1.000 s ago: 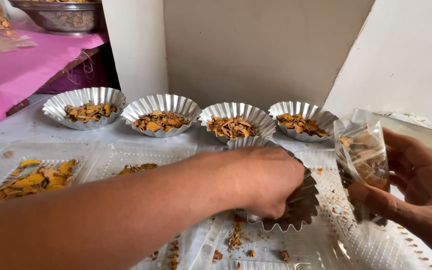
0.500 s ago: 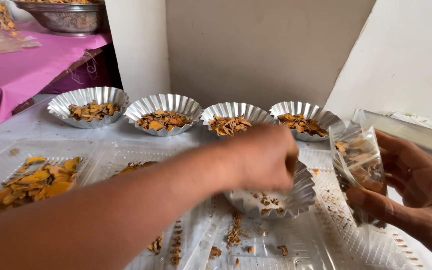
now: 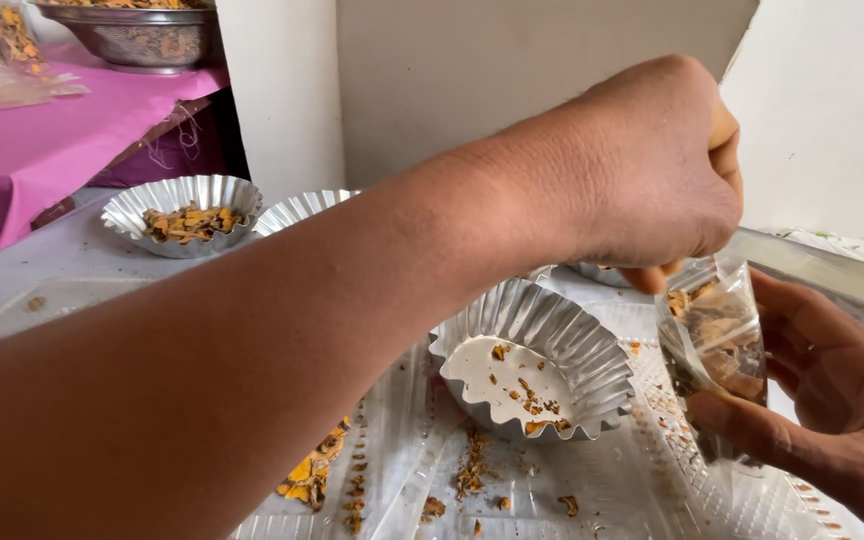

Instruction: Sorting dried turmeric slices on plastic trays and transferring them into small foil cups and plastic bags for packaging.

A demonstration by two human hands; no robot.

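My left hand reaches across from the left, fingers bunched shut over snack pieces at the mouth of a small clear plastic bag. My right hand holds that bag upright from the side; orange-brown snack pieces fill it partway. Below my left wrist sits a fluted foil cup, almost empty, with a few crumbs on its white bottom.
Two more foil cups stand behind my arm, one with snack pieces and one half hidden. Crumbs lie on the clear plastic sheet. A metal bowl rests on a pink-covered table at the back left.
My left hand has lifted out of the near foil cup and moved right and up to the bag's mouth. The cup is now nearly empty. The camera has moved closer.
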